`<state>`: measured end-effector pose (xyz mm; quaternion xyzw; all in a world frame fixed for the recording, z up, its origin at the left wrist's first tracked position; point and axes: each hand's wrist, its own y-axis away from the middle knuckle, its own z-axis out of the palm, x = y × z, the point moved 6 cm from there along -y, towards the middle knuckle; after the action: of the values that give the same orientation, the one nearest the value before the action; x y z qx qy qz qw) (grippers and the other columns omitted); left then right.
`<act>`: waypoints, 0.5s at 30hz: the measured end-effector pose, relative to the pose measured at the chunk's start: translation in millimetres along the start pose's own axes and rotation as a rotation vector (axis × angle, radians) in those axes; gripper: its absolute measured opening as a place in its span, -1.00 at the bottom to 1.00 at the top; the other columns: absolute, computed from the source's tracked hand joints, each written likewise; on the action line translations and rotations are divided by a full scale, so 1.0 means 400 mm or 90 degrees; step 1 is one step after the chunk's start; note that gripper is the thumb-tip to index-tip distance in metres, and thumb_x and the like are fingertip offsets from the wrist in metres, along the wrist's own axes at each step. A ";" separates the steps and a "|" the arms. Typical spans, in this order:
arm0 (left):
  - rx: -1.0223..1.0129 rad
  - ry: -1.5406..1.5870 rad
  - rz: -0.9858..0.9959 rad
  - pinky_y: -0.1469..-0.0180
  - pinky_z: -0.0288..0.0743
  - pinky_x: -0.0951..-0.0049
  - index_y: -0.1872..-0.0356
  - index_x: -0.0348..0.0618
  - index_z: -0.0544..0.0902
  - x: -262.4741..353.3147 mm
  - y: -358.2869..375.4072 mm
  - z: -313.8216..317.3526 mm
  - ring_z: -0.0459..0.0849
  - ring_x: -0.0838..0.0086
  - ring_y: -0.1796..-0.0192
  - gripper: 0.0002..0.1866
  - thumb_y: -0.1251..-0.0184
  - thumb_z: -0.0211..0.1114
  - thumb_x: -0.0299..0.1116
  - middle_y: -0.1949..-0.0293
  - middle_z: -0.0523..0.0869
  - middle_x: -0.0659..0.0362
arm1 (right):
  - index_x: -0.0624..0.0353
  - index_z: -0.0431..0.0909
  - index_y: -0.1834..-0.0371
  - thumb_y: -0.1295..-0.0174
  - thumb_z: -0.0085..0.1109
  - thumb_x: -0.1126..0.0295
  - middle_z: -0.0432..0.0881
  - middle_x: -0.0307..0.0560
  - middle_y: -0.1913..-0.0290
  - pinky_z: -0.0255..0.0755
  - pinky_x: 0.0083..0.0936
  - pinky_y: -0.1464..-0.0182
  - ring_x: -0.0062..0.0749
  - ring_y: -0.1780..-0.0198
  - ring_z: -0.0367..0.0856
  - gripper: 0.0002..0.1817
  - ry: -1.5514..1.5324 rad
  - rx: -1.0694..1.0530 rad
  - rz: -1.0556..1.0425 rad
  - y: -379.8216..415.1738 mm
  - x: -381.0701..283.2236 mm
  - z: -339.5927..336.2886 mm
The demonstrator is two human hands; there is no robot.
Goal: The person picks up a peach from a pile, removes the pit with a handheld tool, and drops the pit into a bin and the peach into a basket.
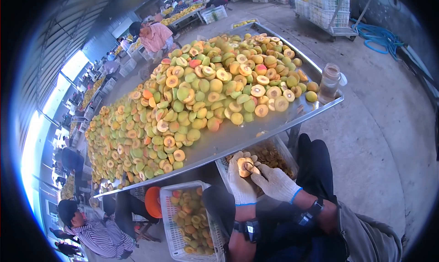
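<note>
My left hand (241, 185), in a white knit glove, is closed around a halved peach (245, 166), with its cut face turned up. My right hand (277, 184), gloved the same way, has its fingers pinched together at the edge of that half. Something slim seems to run from the right fingertips onto the cut face, but it is too small to make out. Both hands are above a white crate (289, 158) of brown peach pits (270, 158), just below the table's near edge. A large heap of halved peaches (201, 90) covers much of the metal table (228, 141).
A clear plastic jar (329, 83) stands at the table's right corner. Left of my legs sits a white crate of peach halves (194, 221), beside an orange rounded object (153, 201). Co-workers sit at left (98, 232) and across (155, 37). A cart with crates (336, 15) and blue hose (378, 39) are behind.
</note>
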<state>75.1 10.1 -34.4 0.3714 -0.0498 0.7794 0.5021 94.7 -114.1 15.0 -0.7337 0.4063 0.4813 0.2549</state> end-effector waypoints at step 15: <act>0.069 -0.065 0.063 0.21 0.66 0.29 0.06 -0.26 0.64 0.020 0.000 -0.011 0.72 0.25 0.26 -0.56 -0.71 0.07 -0.02 0.19 0.72 0.00 | 0.23 0.53 -0.23 -0.59 0.01 0.10 0.71 0.43 0.32 0.52 0.19 0.22 0.43 0.27 0.70 -0.57 0.072 -0.077 0.034 -0.007 0.017 0.056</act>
<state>71.1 18.0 -32.7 0.4341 -0.0516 0.7848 0.4392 87.2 -97.8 -0.5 -0.7626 0.4099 0.4694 0.1737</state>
